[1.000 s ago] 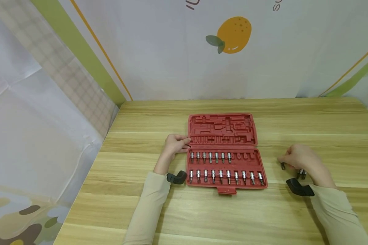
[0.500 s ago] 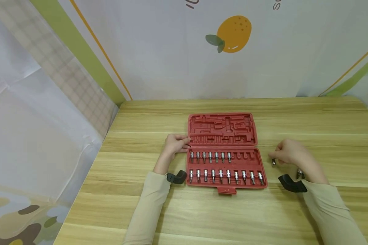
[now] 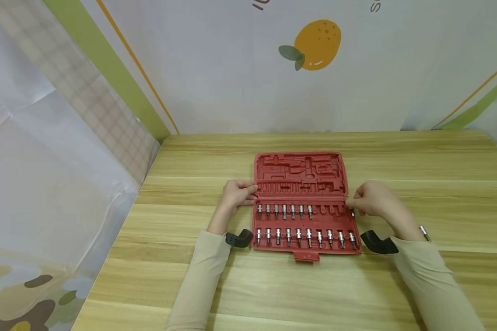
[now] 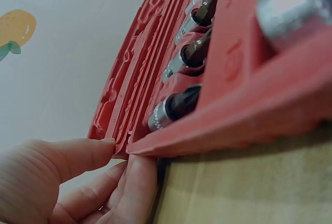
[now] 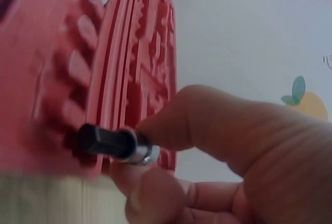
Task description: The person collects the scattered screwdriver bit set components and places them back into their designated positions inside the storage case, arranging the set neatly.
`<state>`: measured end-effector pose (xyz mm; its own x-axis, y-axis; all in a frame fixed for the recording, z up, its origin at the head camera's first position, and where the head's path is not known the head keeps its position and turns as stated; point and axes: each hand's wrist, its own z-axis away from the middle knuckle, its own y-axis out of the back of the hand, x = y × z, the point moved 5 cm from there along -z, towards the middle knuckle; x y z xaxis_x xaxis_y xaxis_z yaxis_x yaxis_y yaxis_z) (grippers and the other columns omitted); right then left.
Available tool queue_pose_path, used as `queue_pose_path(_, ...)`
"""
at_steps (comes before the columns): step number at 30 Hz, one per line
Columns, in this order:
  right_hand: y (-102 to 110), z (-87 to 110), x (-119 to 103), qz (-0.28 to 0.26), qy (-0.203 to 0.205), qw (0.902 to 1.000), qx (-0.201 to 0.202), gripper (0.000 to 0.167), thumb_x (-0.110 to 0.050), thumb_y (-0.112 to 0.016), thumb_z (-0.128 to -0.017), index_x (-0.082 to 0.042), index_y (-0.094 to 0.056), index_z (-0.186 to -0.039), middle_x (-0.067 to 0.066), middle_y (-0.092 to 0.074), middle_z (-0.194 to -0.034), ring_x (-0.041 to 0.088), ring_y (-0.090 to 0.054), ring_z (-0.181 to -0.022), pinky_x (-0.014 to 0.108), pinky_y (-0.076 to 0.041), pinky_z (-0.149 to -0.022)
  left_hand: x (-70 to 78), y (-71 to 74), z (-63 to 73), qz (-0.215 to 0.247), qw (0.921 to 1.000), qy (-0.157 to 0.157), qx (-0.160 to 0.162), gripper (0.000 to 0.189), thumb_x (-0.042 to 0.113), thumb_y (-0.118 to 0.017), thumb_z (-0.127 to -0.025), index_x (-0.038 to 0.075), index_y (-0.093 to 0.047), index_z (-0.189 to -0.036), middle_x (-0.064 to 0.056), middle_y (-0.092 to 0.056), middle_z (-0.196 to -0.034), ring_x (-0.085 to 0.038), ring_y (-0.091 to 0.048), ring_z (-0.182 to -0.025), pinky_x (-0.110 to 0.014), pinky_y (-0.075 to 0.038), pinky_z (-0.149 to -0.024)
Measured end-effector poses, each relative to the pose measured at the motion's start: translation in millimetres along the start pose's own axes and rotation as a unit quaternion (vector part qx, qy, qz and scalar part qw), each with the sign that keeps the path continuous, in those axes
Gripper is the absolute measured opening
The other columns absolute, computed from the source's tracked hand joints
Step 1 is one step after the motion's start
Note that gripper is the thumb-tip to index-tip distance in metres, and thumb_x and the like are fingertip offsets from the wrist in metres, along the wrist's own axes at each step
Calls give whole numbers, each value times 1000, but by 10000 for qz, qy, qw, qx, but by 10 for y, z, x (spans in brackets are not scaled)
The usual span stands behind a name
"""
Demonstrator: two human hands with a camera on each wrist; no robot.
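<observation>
A red plastic case (image 3: 290,222) lies open on the table, its lid folded back. Two rows of bit sockets sit in its base, with bare slots at the right end of the back row. My left hand (image 3: 235,193) pinches the case's left side by the hinge, thumb (image 4: 85,156) on the lid's edge and fingers against the base. Between thumb and fingers of my right hand (image 3: 376,201) is a bit socket (image 5: 114,143) with a dark hex tip and a silver collar. It is over the case's right edge, close to the bare slots (image 5: 78,68).
Another bit socket (image 3: 424,233) lies on the wooden table (image 3: 273,294), just behind the right wrist. A latch tab (image 3: 306,257) juts from the case's front. Behind the table hangs a white cloth (image 3: 215,69) printed with an orange fruit.
My right hand has carried the bit socket leftward from the open table to the case's right edge, uncovering the loose socket behind it. The left hand has stayed in place.
</observation>
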<state>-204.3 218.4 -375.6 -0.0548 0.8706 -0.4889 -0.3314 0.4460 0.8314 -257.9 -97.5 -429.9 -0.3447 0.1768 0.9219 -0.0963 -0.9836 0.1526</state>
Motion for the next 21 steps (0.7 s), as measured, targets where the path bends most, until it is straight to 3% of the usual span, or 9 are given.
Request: queue_pose_path(21,-287,-220,-389,-136,208,9996,-140,42,-20,-62,-87,-12,-51,-48,-4,-46,-41,8,-37,-40,20,-30,-41,-1,-1,0,-12,10000,-32,-10,27,5,-61,-91,-11,-62,-113,-24,-65,-103,-10,-62,-57,-25,-60,-64)
